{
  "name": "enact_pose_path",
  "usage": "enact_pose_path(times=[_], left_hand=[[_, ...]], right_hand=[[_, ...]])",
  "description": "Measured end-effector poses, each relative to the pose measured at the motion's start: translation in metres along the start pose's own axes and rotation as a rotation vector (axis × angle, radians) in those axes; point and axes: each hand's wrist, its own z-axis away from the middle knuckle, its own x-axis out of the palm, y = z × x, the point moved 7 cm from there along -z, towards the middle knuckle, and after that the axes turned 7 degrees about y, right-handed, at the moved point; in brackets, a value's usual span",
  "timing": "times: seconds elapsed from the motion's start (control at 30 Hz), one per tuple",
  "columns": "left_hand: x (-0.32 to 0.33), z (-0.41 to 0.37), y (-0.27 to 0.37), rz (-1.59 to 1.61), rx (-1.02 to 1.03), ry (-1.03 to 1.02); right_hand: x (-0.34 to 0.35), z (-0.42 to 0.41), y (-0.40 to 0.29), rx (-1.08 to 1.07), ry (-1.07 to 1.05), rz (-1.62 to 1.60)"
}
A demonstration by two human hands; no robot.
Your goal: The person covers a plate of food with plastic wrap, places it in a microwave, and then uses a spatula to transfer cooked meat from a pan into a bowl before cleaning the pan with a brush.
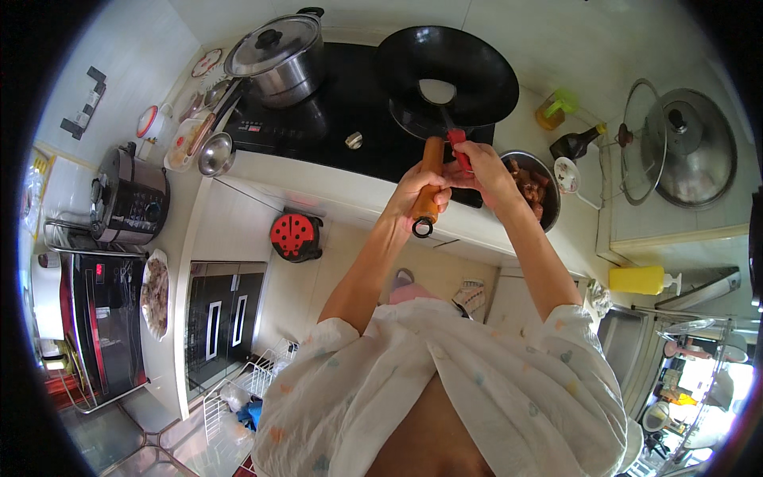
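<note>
My left hand [420, 188] grips the wooden handle [428, 194] of a black wok [483, 77], which ends in a metal ring. The wok is over the right part of a black glass cooktop [340, 101] and appears tilted; whether it touches the glass cannot be told. In my right hand [483, 164] is the red handle [459, 146] of a cooking utensil, spatula or ladle, whose pale, shiny head [437, 91] lies inside the wok. Beside my right wrist stands a metal pot [554, 208] holding brown chunks of meat [530, 188], partly hidden by my forearm.
A lidded steel pot [286, 65] stands at the cooktop's left. Metal ladles [216, 154] rest left of it. At right are a dark sauce bottle [575, 143], an oil jug [554, 110], a white spoon [569, 176] and pan lids [694, 149]. A pressure cooker [131, 197] stands far left.
</note>
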Motion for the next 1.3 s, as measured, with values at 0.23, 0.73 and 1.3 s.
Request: enact_pose_path(times=[0.23,0.73,1.3], left_hand=[[-0.017,-0.011,-0.012,0.045,-0.023,-0.003],[-0.079,-0.063,-0.100,-0.686,0.010,0.275],[-0.063,-0.026,-0.111,-0.729,0.095,0.216]], right_hand=[[-0.011,-0.010,0.006,0.021,0.053,-0.032],[-0.310,0.022,0.138,-0.174,0.557,0.622],[-0.236,0.108,0.163,-0.025,0.430,-0.141]])
